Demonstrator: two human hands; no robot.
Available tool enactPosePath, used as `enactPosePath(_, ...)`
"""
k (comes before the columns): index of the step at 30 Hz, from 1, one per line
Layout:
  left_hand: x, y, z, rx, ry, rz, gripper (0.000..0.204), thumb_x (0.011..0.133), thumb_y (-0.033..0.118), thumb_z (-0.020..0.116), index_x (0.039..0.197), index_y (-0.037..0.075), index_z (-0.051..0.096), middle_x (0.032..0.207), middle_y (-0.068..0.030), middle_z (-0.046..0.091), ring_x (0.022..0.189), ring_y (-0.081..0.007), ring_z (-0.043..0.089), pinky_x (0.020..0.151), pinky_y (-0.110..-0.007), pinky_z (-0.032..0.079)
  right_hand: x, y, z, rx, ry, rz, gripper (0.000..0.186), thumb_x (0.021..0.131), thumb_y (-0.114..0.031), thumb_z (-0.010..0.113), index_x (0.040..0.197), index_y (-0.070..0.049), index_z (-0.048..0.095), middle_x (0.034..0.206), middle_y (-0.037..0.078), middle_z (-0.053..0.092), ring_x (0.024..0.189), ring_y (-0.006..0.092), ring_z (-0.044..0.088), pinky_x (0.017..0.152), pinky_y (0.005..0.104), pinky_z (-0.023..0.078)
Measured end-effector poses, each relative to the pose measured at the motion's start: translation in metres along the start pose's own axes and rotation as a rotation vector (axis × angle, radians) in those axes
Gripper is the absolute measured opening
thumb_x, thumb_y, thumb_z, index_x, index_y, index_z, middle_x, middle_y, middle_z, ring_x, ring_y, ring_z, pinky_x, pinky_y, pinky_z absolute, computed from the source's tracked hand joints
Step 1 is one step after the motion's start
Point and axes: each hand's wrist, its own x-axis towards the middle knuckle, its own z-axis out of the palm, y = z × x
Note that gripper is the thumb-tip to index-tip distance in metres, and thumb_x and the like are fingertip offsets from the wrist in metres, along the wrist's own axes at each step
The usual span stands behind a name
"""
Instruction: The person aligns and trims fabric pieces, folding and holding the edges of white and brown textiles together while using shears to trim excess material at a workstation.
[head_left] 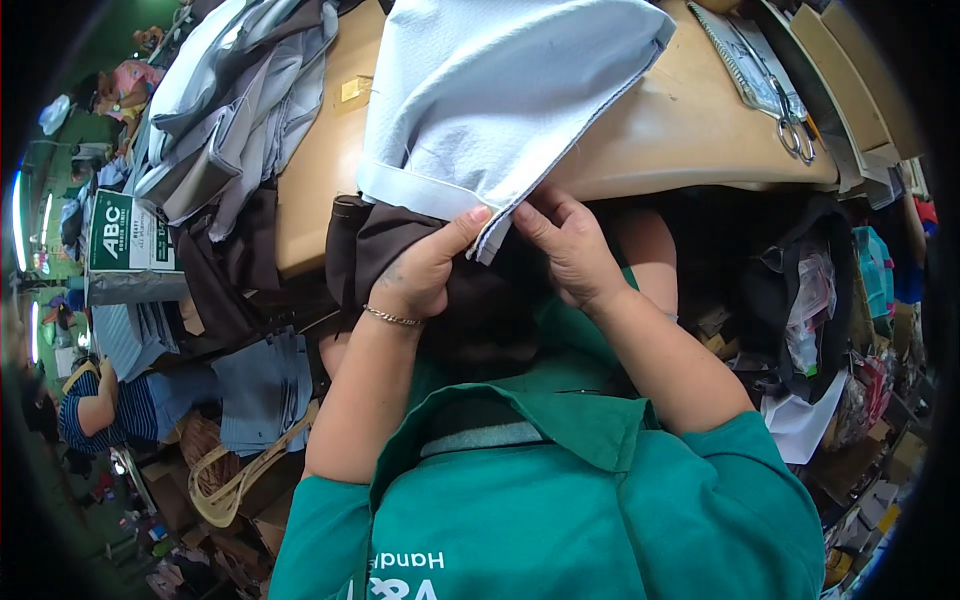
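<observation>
A tan tabletop (690,150) crosses the crowded workroom before me, with one white cloth (490,95) lying on it, its lower corner hanging past the near edge. My left grip (425,270) and right grip (575,250) both pinch that corner, thumbs on top. I judge it light, soft and floppy (the bound edge looks stiffer), so best held along that edge. I count one pair of scissors (785,112), one notebook (732,62); the heaped grey garments (240,110) overlap too much to number.
</observation>
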Motion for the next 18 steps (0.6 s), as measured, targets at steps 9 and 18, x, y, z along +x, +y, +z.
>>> enactPosePath(9,0.003,0.001,0.0,0.052,0.045,0.009,0.03,0.089,0.013,0.055,0.115,0.0,0.053,0.107,-0.0079,0.06,0.094,-0.0157,0.059,0.084,-0.027,0.046,0.006,0.006,-0.005,0.167,-0.073,0.059,0.011,0.085,-0.011,0.063,0.09,-0.003,0.058,0.09,0.004,0.062,0.084,0.0094,0.055,0.079,0.0242,0.042)
enactPosePath(18,0.002,0.014,-0.016,-0.009,-0.028,-0.116,0.037,0.09,0.016,0.053,0.122,-0.003,0.048,0.117,-0.0099,0.056,0.106,-0.0177,0.054,0.094,-0.03,0.041,0.009,-0.004,0.01,0.162,0.073,0.076,0.036,0.086,-0.027,0.062,0.114,-0.007,0.05,0.105,0.005,0.059,0.1,0.0159,0.054,0.092,0.0355,0.04)
